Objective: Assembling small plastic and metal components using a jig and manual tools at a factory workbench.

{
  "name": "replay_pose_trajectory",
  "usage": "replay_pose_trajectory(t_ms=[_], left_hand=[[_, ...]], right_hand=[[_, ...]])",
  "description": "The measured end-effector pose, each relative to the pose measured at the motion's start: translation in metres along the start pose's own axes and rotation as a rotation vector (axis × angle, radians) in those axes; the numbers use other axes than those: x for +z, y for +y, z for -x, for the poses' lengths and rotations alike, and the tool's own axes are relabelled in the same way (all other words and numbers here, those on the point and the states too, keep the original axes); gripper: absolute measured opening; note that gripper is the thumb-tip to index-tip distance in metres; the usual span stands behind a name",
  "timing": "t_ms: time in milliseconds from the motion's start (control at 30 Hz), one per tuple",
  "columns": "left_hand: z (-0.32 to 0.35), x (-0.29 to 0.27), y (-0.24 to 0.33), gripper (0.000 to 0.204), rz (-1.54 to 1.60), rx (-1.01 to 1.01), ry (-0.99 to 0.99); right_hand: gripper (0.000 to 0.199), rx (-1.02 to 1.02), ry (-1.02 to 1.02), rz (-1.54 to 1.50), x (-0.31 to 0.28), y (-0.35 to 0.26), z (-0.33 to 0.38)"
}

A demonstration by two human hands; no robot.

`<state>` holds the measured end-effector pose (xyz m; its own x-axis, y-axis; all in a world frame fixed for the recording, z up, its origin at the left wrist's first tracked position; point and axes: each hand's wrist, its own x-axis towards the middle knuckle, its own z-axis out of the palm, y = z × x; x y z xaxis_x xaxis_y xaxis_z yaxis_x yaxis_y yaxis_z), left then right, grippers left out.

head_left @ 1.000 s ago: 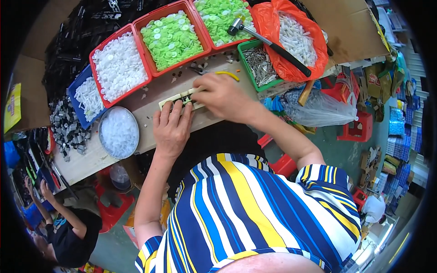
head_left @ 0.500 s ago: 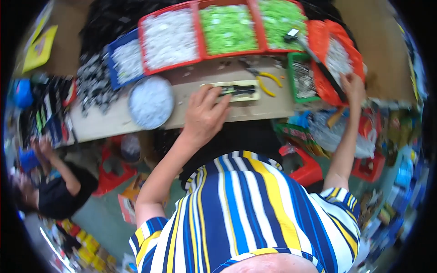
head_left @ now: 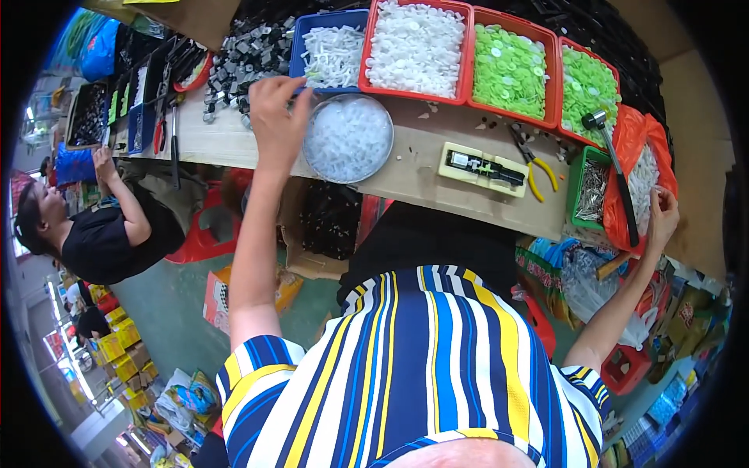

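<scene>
My left hand is over the back of the bench, between a pile of black and silver parts and a blue bin of white stick-like pieces. Its fingers are bent, with a gap from the thumb, and nothing shows between them. On the right, my right hand has its fingertips pinched at the edge of an orange-red plastic bag of small white parts. What it pinches is too small to make out. Between the hands lies a cream fixture block with a slim black-and-silver assembly in it.
A round metal bowl of translucent pieces stands near the front edge. Behind are red bins of white parts and green discs. Yellow-handled pliers, a green tray and a hammer lie right. A co-worker is left.
The view has swung left. My left hand has left the cream block and moved left to the blue bin, uncovering the black-and-silver assembly. My right hand remains at the bag.
</scene>
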<state>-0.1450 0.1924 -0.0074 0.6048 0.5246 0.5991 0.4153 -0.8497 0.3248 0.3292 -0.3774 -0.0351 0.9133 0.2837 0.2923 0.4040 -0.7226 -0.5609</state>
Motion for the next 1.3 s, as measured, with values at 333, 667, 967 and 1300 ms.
replay_pose_trajectory(t_ms=[333,667,967,1300], left_hand=[[-0.047,0.042,-0.006,0.029,-0.418,-0.023,-0.227],[-0.057,0.05,-0.01,0.023,-0.121,-0.125,-0.12],[-0.062,0.03,-0.01,0.02,0.494,-0.424,-0.117],[-0.019,-0.021,0.033,0.013,0.224,0.059,-0.364]], right_hand=[[0.017,-0.079,-0.038,-0.068,0.001,-0.059,0.015],[0.017,-0.079,-0.048,-0.081,0.002,-0.064,0.023],[0.016,-0.115,-0.028,-0.113,0.004,-0.074,0.025],[0.016,-0.189,-0.047,-0.204,0.009,-0.14,0.041]])
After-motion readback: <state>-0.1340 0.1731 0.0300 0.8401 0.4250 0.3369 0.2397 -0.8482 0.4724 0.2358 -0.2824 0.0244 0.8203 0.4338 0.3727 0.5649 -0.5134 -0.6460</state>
